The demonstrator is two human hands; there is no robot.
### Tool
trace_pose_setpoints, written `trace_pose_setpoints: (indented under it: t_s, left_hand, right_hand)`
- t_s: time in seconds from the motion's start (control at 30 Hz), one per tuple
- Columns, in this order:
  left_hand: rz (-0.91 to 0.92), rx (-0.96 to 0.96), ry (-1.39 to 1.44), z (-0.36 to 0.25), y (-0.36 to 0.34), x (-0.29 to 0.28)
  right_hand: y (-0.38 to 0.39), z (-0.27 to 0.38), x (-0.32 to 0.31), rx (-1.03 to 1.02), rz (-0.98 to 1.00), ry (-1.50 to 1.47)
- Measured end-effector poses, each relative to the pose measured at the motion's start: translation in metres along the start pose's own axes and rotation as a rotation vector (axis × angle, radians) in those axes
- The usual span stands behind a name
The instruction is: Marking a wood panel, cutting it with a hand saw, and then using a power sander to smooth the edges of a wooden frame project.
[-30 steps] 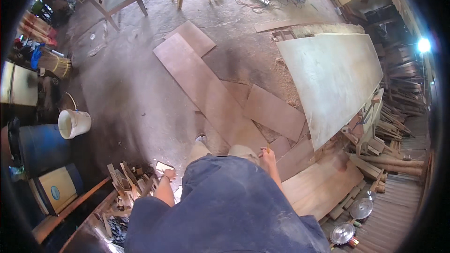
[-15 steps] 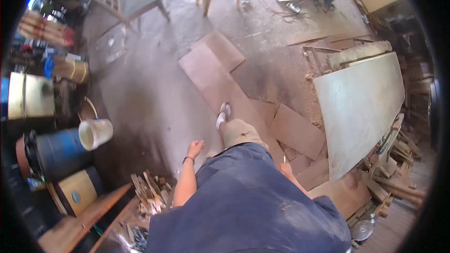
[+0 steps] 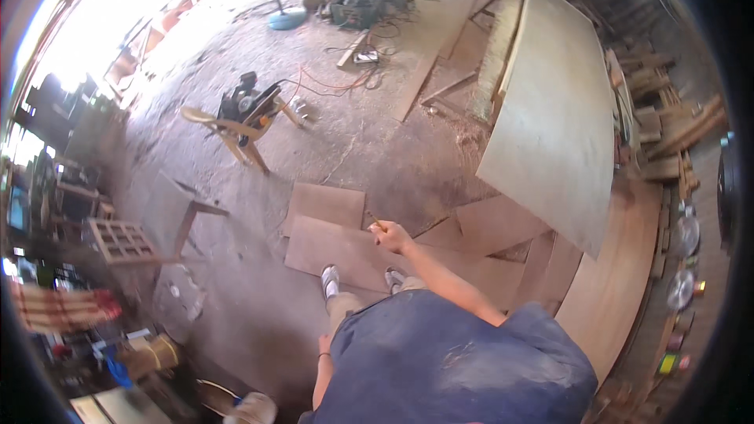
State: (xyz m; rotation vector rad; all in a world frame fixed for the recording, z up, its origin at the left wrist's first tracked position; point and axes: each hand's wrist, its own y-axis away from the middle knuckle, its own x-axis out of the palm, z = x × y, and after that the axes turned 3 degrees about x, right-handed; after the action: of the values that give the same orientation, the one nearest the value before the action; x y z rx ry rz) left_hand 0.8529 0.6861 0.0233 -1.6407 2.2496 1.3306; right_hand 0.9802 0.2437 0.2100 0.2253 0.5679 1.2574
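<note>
One pencil-like stick sits pinched in your right hand, seemingly to keep its end free; your left hand, mostly hidden, I cannot read.

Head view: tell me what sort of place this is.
Most likely a woodworking shop: flat brown boards lie across the floor, round saw blades sit at the right, and lengths of timber are piled nearby.

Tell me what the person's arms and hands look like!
The right hand and left hand wear no gloves, though only a little of the left one shows. A thin dark band circles the left wrist. The right forearm is uncovered, coming out from a dark blue shirt with pale smudges.
</note>
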Motion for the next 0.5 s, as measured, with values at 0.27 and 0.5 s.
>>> trace_pose_setpoints:
  t_s: [0.27, 0.5]
  left_hand:
    - [0.215, 0.457, -0.214, -0.319, -0.129, -0.141]
    - [1.097, 1.299, 0.294, -0.619, 0.048, -0.263]
  right_hand:
    - [0.113, -0.27, 0.022, 0.678, -0.801, -0.026]
    - [0.282, -0.245, 0.156, 1.163, -0.684, -0.261]
